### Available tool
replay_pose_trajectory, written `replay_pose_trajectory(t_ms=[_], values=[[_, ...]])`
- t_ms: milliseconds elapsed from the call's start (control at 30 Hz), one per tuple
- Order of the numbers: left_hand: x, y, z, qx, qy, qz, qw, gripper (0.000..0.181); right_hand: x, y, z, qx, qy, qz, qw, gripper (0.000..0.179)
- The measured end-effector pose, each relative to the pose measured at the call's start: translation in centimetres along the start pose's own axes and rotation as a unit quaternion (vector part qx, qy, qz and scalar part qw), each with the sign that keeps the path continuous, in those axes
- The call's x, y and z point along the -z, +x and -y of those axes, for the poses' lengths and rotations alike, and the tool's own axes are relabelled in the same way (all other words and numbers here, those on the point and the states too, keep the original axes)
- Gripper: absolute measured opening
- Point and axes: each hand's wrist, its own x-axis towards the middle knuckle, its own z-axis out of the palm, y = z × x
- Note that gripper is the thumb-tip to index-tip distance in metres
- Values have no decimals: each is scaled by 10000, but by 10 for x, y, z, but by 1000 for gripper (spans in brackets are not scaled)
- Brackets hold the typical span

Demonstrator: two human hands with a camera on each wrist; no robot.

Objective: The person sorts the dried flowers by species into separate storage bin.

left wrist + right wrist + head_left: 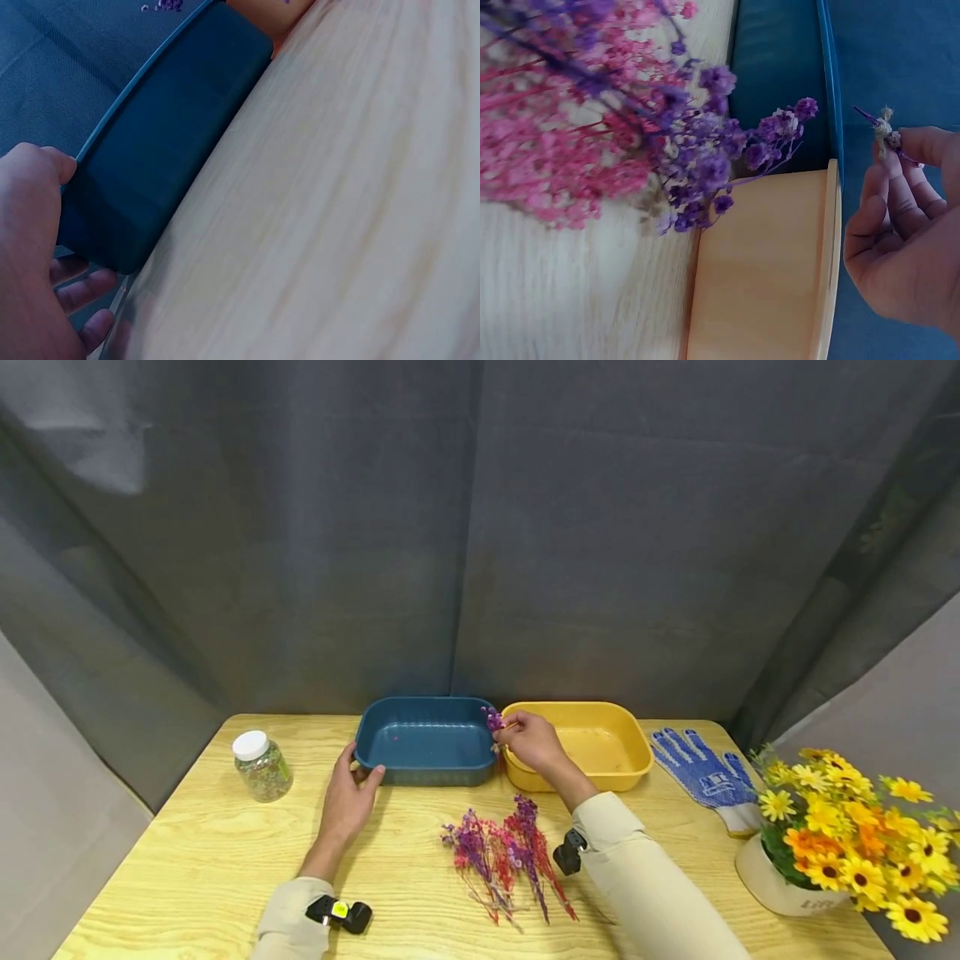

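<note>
My left hand holds the near left corner of a dark blue plastic bin, thumb over the rim and fingers along the end wall. In the left wrist view the bin's long side runs away from the thumb. My right hand pinches a small sprig of dried purple flowers between thumb and fingertips, over the blue bin's right end. In the right wrist view a short piece of the sprig shows at the fingertips. A few tiny bits lie inside the blue bin.
A yellow bin stands right of the blue one. Pink, red and purple dried flowers lie in front. At left is a white-lidded jar; at right, a blue-and-white work glove and a white pot of yellow flowers.
</note>
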Motion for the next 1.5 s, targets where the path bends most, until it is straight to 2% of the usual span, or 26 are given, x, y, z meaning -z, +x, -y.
replay_pose_trajectory(t_ms=[433,667,1100,1500], values=[[0,1,4,-55,2,-43,10000,74,-8,18,7,-194,-282,-138,9993,19],[-1,1,3,-49,-18,-119,9999,71,-5,16,8,-155,-368,-265,9989,18],[-2,3,6,-77,103,-108,9999,72,10,-23,1,519,-112,-367,9979,17],[-1,0,2,-81,75,-106,9999,69,20,-61,-10,655,261,-399,9967,16]])
